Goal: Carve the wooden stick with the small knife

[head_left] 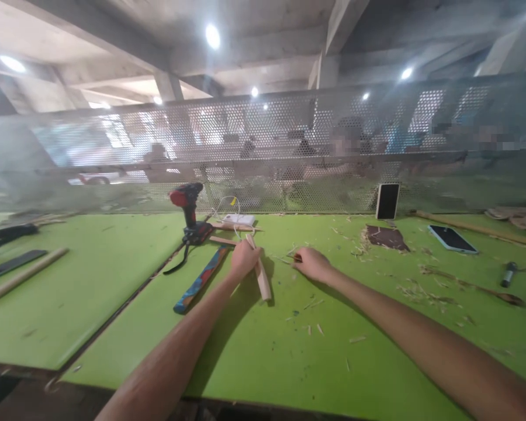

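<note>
My left hand [244,257] is closed around a pale strip of wood [262,282], which slants over the green tabletop with its lower end toward me. To its right, my right hand [312,265] is pinched low over the table; whatever lies between its fingers is too small to name. Thin shavings [283,259] lie just beside those fingertips. Left of my left hand is a long narrow blue and orange patterned case [200,282]. Another thin flat wooden piece [222,240] lies behind the left hand.
A red and black cordless drill [188,213] stands behind the patterned case. A white device with a cable [239,220] sits near the perforated screen [284,158]. At right are a blue-edged phone [452,238], brown sandpaper-like sheet [388,237], wooden spoon [508,299] and dark marker [509,274].
</note>
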{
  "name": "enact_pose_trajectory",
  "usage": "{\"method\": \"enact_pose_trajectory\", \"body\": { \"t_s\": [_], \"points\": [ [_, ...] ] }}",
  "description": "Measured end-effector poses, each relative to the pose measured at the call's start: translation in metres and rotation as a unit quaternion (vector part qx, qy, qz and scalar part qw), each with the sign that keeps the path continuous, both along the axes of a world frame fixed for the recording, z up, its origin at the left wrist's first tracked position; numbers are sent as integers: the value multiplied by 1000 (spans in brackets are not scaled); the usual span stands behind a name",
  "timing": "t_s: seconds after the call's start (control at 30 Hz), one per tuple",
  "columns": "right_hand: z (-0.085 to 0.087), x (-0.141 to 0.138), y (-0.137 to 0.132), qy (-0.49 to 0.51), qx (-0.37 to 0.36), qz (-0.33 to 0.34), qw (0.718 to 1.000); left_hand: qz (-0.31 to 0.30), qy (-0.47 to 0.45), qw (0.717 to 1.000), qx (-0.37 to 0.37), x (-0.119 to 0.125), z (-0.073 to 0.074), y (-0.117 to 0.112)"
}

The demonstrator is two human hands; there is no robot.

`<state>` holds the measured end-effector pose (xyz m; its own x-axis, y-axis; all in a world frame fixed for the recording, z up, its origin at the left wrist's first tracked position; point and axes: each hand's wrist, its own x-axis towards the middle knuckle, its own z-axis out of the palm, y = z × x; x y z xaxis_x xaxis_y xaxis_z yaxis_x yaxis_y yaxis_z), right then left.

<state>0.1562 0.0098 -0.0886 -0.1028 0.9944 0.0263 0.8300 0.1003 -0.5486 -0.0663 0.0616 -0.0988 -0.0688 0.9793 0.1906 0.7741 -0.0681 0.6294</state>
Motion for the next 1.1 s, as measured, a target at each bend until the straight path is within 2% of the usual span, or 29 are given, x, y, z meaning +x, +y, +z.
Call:
{"method": "enact_pose_trajectory", "body": {
  "t_s": [0.2,0.33,0.43,0.5,0.57,0.63,0.73,0.9,1.03,1.1],
  "points": [
    [6,19,-1,21,-22,4,1000,-12,44,999,17,6,-2,-4],
    [13,38,-13,113,-50,14,992,-35,64,996,44,10,-4,-10],
    [16,45,-23,182,-37,20,982,-62,78,992,83,14,-1,-16],
    [18,47,-29,205,-28,16,978,-127,81,980,128,19,3,-22],
    [20,47,-35,225,-21,14,974,-224,77,957,166,24,6,-29],
    [20,48,-39,242,-10,18,970,-307,68,933,173,30,9,-39],
    [18,50,-45,254,14,20,967,-369,74,913,159,37,9,-51],
    [8,53,-50,247,75,8,966,-369,81,919,107,42,7,-54],
    [1,51,-53,240,101,32,965,-316,46,943,92,46,5,-52],
    [-1,48,-56,232,104,45,966,-285,57,952,93,49,3,-52]
  ]
}}
